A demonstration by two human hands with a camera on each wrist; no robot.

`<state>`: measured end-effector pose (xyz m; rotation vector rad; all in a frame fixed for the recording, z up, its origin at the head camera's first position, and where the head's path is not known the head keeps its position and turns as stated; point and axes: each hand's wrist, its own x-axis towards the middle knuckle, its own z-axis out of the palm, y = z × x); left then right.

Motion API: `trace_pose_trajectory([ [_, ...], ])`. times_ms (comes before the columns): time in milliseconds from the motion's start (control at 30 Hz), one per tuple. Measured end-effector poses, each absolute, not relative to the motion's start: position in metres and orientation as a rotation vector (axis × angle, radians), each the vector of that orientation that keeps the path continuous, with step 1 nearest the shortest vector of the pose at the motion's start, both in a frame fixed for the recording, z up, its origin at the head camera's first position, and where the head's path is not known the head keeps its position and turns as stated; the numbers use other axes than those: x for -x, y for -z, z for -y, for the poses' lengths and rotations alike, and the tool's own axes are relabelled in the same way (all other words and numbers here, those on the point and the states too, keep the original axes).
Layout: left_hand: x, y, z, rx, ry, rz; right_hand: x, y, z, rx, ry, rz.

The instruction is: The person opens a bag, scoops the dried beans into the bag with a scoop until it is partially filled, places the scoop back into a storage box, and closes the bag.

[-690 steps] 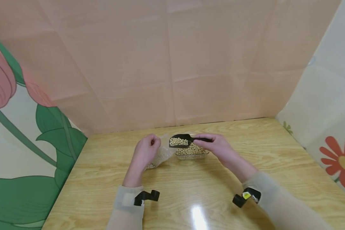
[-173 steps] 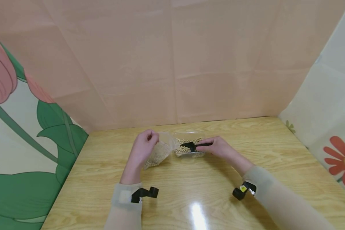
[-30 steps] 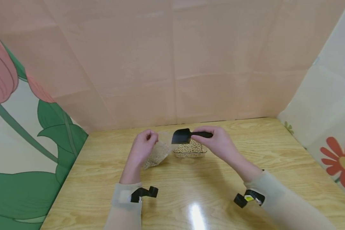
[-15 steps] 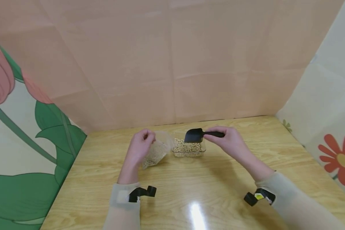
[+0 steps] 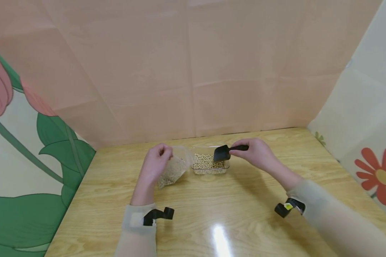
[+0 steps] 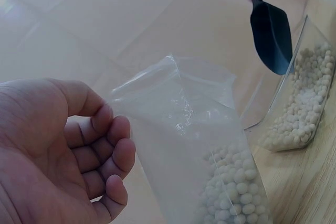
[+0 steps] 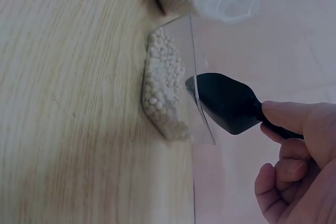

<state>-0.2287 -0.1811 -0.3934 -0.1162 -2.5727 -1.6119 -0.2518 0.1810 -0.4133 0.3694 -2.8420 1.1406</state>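
Note:
At the upper edge of a clear plastic bag (image 5: 175, 169) with pale round beans (image 6: 236, 190) in its bottom, my left hand (image 5: 154, 162) pinches the film between thumb and index finger. The bag stands upright on the table, its mouth spread toward the right. My right hand (image 5: 255, 151) grips the handle of a black scoop (image 5: 222, 153). Over the right part of a clear rectangular box (image 5: 209, 171) the scoop slants downward, its tip at the rim in the right wrist view. The scoop's hollow (image 6: 273, 32) shows bare. More beans (image 5: 206, 161) lie in the box.
The bag and box stand side by side on a wood-grain table (image 5: 193, 214), close to its back edge. Behind rises a pink sheet (image 5: 193, 71). Flower-printed panels (image 5: 370, 107) flank the table. Each forearm bears a black camera mount (image 5: 159, 216).
Over the last second the scoop moved right from above the bag's mouth and dipped toward the box. Earlier it was in the box's beans. The left hand kept its hold; the box looks less full than at first.

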Motion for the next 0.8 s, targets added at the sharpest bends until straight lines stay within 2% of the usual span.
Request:
trace_pose_trajectory([
  [800, 0.23, 0.395, 0.182, 0.126, 1.603, 2.562, 0.274, 0.409, -0.168, -0.466, -0.929, 2.971],
])
